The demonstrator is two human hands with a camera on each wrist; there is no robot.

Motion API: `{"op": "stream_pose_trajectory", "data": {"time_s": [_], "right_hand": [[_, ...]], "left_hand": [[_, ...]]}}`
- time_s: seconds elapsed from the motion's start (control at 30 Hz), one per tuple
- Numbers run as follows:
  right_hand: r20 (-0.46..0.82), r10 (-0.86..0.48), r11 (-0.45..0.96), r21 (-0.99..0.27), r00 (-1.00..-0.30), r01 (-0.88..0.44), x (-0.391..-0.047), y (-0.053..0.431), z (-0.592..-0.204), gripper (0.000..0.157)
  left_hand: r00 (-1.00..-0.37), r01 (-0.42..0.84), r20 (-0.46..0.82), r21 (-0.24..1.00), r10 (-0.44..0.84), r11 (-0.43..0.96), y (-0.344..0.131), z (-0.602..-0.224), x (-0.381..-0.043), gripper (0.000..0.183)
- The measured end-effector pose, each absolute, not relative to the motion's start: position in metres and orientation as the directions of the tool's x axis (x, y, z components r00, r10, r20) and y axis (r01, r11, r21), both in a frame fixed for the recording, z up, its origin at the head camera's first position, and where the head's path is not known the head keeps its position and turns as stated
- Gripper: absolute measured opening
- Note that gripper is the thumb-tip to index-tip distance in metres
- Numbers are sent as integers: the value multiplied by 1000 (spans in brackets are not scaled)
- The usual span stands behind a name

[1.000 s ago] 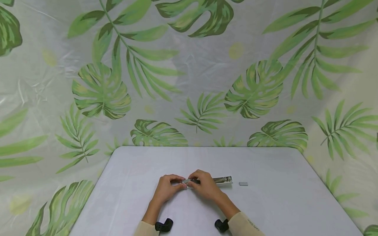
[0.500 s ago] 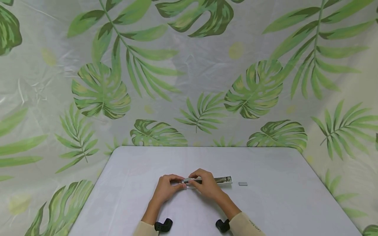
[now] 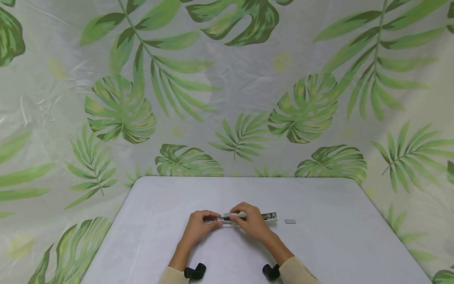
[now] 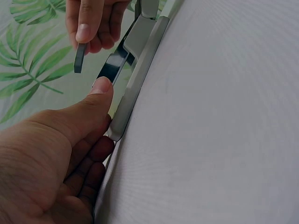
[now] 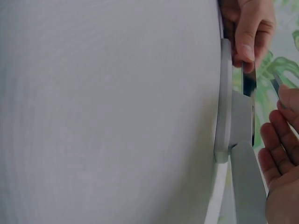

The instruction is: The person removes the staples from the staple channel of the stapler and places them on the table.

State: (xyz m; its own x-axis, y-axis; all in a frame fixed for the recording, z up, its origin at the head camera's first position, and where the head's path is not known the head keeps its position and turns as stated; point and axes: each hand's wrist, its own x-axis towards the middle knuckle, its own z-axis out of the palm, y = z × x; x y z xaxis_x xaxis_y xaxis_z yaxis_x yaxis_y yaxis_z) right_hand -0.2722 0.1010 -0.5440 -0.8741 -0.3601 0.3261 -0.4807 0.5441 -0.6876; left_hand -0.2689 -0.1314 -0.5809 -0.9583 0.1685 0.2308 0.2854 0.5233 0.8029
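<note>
A white-and-grey stapler (image 3: 270, 216) lies opened out on the table, its top arm swung back to the right. My left hand (image 3: 199, 227) grips the front end of the stapler, thumb on the dark metal magazine (image 4: 112, 66) and fingers beside the base (image 4: 135, 93). Between thumb and fingers my right hand (image 3: 252, 224) pinches a short grey strip of staples (image 4: 79, 58), held just above the magazine and apart from it in the left wrist view. In the right wrist view the same strip (image 5: 276, 84) sticks out past the thumb.
Another small grey strip of staples (image 3: 290, 221) lies on the white table (image 3: 330, 244), right of the stapler. A leaf-patterned curtain (image 3: 244, 90) hangs behind the table. Each wrist carries a black camera (image 3: 195, 271).
My right hand has shifted slightly right and up with the strip of staples, uncovering more of the magazine. The left hand keeps its place at the stapler's front end.
</note>
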Motion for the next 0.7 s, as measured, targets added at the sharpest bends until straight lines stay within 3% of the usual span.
{"op": "stream_pose_trajectory", "data": {"time_s": [0.7], "right_hand": [[346,-276,575,-688,-897,-442,-271,134,-538,15]], "left_hand": [[-966,256,201,814,161,522,-130,-579,-267,23]]}}
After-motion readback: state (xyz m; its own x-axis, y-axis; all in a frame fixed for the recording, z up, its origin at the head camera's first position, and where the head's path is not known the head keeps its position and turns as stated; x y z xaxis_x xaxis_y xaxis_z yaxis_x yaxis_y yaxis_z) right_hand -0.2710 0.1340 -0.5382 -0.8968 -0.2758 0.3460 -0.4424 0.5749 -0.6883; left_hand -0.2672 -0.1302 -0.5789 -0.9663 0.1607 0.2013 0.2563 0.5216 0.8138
